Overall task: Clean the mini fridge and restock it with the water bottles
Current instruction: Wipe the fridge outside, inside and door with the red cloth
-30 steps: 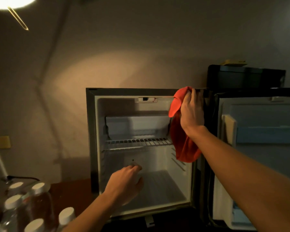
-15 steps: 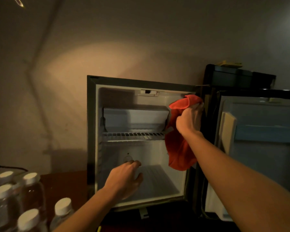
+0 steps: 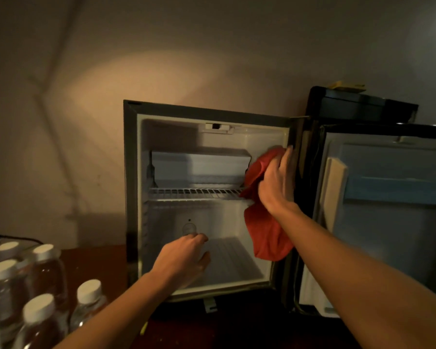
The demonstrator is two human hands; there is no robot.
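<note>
While our right hand (image 3: 275, 182) presses a red cloth (image 3: 264, 230) flat-fingered against the mini fridge (image 3: 131, 197) wall, its dangling tail could snag the wire shelf (image 3: 194, 192); our left hand (image 3: 184, 258) hovers relaxed, holding nothing.

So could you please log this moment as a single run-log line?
phase: cleaning | right hand: presses red cloth on mini fridge right inner wall | left hand: open, at fridge floor | water bottles: outside

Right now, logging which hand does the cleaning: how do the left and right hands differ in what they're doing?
The right hand presses a red cloth against the mini fridge's right inner wall, near the wire shelf; the left hand holds nothing. The right hand is raised with fingers straight; the left hand sits low over the fridge floor, fingers loosely bent. Both reach into the open fridge.
</note>
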